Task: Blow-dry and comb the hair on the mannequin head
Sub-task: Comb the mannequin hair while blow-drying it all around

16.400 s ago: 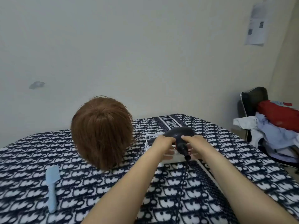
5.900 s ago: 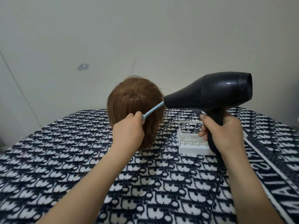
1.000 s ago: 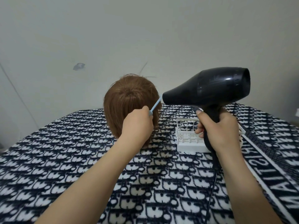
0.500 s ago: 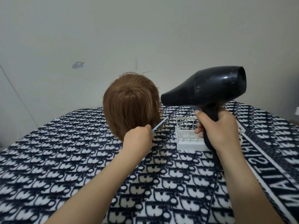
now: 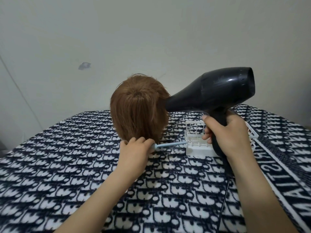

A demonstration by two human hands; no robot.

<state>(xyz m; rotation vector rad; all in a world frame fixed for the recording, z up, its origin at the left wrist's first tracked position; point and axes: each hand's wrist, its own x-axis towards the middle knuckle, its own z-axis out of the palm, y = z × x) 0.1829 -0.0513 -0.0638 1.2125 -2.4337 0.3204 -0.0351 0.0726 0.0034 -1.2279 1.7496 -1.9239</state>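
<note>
The left hand (image 5: 134, 147) sat at the bottom fringe of the mannequin head (image 5: 139, 106), which stood on the patterned cloth (image 5: 58, 165). Its fingers were curled round the toothed end of the pale blue comb (image 5: 171, 144), and the teeth were hidden behind the knuckles. The comb's long axis lay almost level, with its handle pointing right towards the white rack (image 5: 196, 148). Another stroke would probably start at the crown, straight above this hand, the nearer one. The black hair dryer (image 5: 213, 93) aimed its nozzle leftward at the right side of the hair, very close. Whether it was touching could not be told. The right hand (image 5: 226, 134) was wrapped firmly round the dryer's grip, with the cord (image 5: 224, 199) trailing below.
</note>
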